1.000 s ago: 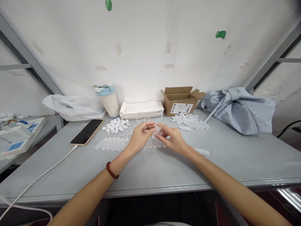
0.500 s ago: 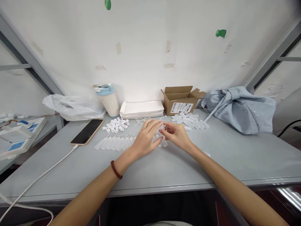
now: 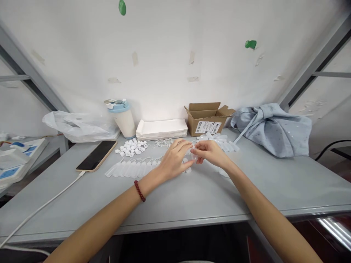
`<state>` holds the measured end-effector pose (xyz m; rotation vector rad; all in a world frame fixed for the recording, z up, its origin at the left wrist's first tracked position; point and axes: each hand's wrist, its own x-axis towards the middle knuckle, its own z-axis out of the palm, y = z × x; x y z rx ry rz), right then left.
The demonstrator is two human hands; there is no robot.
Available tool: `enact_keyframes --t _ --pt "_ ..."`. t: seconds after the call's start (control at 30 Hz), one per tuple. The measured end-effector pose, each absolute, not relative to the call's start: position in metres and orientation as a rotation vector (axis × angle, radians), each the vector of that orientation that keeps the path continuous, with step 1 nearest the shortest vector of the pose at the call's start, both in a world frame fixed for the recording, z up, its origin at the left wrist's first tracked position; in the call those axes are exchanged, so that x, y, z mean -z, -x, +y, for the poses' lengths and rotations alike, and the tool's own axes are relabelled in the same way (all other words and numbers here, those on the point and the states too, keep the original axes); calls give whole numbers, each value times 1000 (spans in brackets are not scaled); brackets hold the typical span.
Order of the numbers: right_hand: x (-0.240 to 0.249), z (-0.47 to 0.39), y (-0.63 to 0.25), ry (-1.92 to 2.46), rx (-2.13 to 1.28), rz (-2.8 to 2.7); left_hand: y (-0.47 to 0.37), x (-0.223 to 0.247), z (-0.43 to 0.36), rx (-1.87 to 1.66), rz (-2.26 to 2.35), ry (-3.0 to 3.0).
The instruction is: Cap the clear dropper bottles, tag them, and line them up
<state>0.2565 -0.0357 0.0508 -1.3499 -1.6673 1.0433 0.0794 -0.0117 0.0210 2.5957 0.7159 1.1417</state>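
Observation:
A row of translucent white plastic pieces with thin strings [image 3: 131,168] lies on the grey table. Over its right end is my left hand [image 3: 175,159], fingers extended and thumb apart, touching the pieces. My right hand [image 3: 207,151] pinches a small translucent piece [image 3: 193,154] between thumb and fingers, right beside my left fingertips. Small white caps [image 3: 132,147] are heaped behind the row, with loose white strings [image 3: 163,143] to their right. More translucent pieces [image 3: 219,140] lie in a pile behind my right hand.
Along the wall stand a plastic bag [image 3: 82,126], a tumbler [image 3: 123,118], stacked white sheets [image 3: 161,129], an open cardboard box [image 3: 207,120] and a blue cloth bag [image 3: 276,129]. A phone [image 3: 97,156] with a white cable lies at the left on the table [image 3: 197,201].
The view has shifted slightly. My right hand has turned, its fingers more curled round the small piece. Another translucent piece now shows below my right wrist. My left hand stays over the row.

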Motion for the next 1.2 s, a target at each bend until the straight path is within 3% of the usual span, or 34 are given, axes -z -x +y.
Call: enact_keyframes --t 0.27,0.6,1.2 --pt "-48 -31 -270 1367 -1404 -1790 -87 -12 -20 -1003 780 -2570" --pt "-40 -27 -270 1472 -1208 -2045 -89 -5 -23 -815 913 -2591" --pt "-39 -26 -269 1533 -1330 -2029 -83 -10 -26 -671 914 -2609"
